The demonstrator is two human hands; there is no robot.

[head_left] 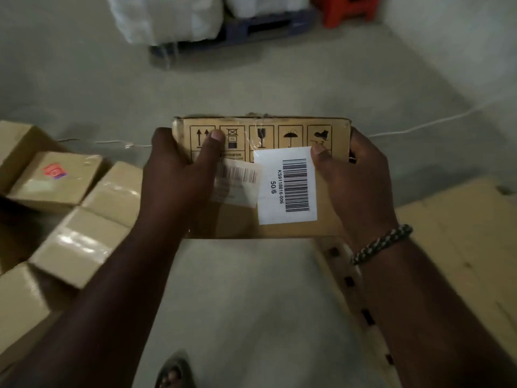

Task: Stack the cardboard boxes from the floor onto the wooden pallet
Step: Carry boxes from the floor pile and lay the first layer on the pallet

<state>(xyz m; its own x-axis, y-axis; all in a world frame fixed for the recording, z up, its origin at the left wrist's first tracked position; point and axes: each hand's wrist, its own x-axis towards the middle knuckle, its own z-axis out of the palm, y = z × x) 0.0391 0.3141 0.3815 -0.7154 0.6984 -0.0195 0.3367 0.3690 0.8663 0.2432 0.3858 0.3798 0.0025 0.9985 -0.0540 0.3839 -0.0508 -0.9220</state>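
I hold a brown cardboard box [279, 135] in mid-air at the centre of the view, with handling symbols and a white barcode label on its near face. My left hand [179, 175] grips its left end, thumb over the printed symbols. My right hand [355, 180] grips its right end; a braided band sits on that wrist. Several taped cardboard boxes [81, 242] lie on the floor at the left. At the right edge lies the wooden pallet [344, 275], covered by a flat cardboard sheet [458, 242].
Bare concrete floor [251, 298] runs between the boxes and the pallet. A thin white cord [419, 127] crosses the floor behind the held box. Far back stand white wrapped bundles [167, 18] on a dark blue pallet [251, 29] and a red stool [349, 9]. My sandalled foot [173, 373] shows at the bottom.
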